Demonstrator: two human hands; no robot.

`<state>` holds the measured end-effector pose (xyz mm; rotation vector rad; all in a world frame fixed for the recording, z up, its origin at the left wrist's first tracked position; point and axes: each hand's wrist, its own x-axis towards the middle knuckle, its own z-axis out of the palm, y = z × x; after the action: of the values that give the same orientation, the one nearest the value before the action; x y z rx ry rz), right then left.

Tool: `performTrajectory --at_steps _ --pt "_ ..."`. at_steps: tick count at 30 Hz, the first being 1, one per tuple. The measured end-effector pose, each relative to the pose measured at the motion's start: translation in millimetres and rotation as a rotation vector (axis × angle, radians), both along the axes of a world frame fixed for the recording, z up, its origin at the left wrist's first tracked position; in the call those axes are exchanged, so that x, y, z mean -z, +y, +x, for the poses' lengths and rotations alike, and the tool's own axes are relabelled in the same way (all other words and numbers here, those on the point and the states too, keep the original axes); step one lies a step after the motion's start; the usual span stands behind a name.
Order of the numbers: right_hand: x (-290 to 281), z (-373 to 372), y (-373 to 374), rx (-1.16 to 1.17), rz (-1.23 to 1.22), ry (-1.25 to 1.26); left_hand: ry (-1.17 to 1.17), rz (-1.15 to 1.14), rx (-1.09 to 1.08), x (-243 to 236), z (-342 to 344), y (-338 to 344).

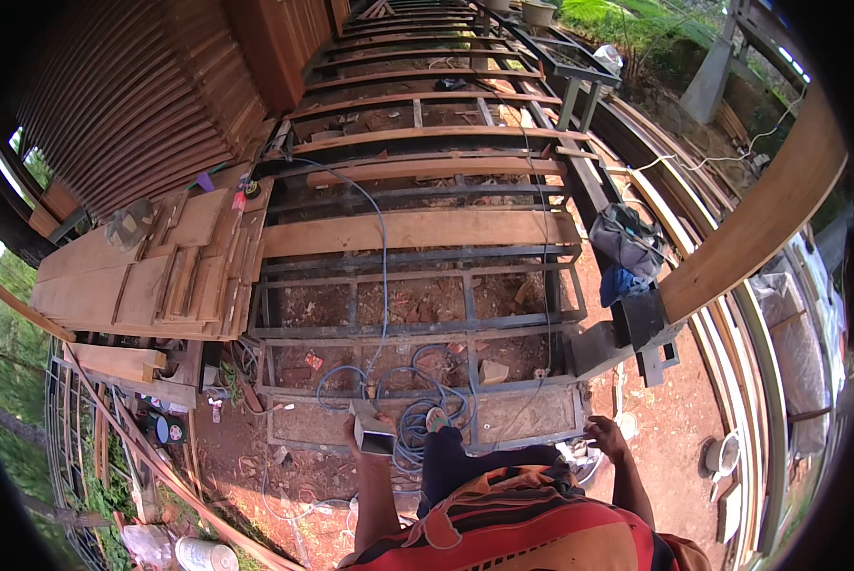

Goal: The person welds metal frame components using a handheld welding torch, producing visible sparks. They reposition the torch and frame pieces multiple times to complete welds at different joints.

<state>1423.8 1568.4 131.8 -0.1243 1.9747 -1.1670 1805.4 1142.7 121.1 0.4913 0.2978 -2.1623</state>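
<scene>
My left hand is closed around a short length of grey rectangular metal tube, its hollow end facing back toward me. Out to the right, my right hand hangs beside my body with loosely bent fingers held apart and nothing visible in it. Just right of the metal tube, a coiled blue hose lies in loops over the ground and the steel frame. One of my feet, in a sandal, is at the coil.
A dark steel floor frame with open gaps stretches ahead, crossed by wooden planks. Stacked boards lie at left. A bag sits at right, near a slanting wooden beam. The hose runs forward across the frame.
</scene>
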Motion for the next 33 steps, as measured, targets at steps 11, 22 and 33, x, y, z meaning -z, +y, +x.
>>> performTrajectory --at_steps 11,22,33 --pt "14.9 -16.1 -33.4 -0.189 0.443 -0.023 -0.238 -0.04 0.335 -59.7 -21.6 -58.6" --pt "35.7 -123.4 -257.9 -0.333 0.294 0.006 -0.038 0.305 0.201 -57.3 -49.8 -116.1" --pt "21.2 -270.5 -392.4 -0.577 0.31 0.342 -0.296 0.204 0.321 -166.9 -218.2 -267.8"
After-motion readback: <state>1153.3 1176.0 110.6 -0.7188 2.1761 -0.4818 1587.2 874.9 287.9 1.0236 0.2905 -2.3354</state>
